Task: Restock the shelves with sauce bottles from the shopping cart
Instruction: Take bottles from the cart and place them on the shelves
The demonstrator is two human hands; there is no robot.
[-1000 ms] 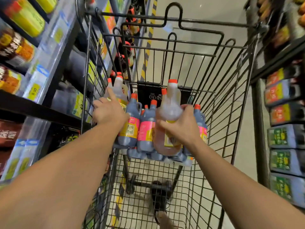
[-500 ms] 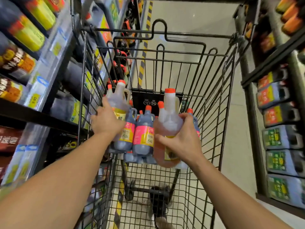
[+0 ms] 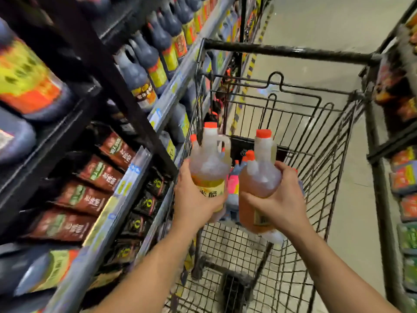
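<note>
Holding one amber sauce bottle in each of my hands, I have both above the shopping cart (image 3: 327,168), low in the middle of the frame. My left hand (image 3: 194,204) wraps the belly of the yellow-label bottle (image 3: 208,170). My right hand (image 3: 279,199) grips the second amber bottle (image 3: 261,175) round its side. Both are close to upright, orange caps up, with their long axes running top to bottom of the frame. The right one tips slightly, its base toward the lower right. They sit just beside each other; I cannot tell whether they touch. Grey bottles with pink labels (image 3: 233,186) stand low in the cart, showing between the two I hold.

The shelves (image 3: 126,188) fill the left half of the frame, so the goal lies left of both hands. My left hand is the nearer one, just beside the shelf edge. I judge the yellow-label bottle should go in first, kept upright and swung leftward, with the other following across. No matching amber bottles show among the dark bottles (image 3: 144,73) or brown pouches (image 3: 97,172), so I cannot tell which tier takes them.
</note>
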